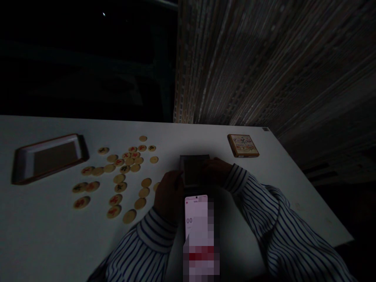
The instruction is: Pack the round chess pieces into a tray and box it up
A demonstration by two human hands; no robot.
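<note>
A dark shallow box lies in front of me on the white table, its inside deep in shadow. My left hand is closed at its left edge, the thumb side against the wall. From the other side, my right hand grips the right edge, with its fingertips lost in the dark. Just below the box is a phone with its screen lit, partly blurred out. Round wooden Chinese chess pieces are scattered to the left of my left hand, some with red or dark characters up and several plain.
An open shallow tray with a brown rim and pale walls stands at the far left of the table. A small printed box lies at the back right. Behind the table rises a ribbed stack of sheets. The room is very dim.
</note>
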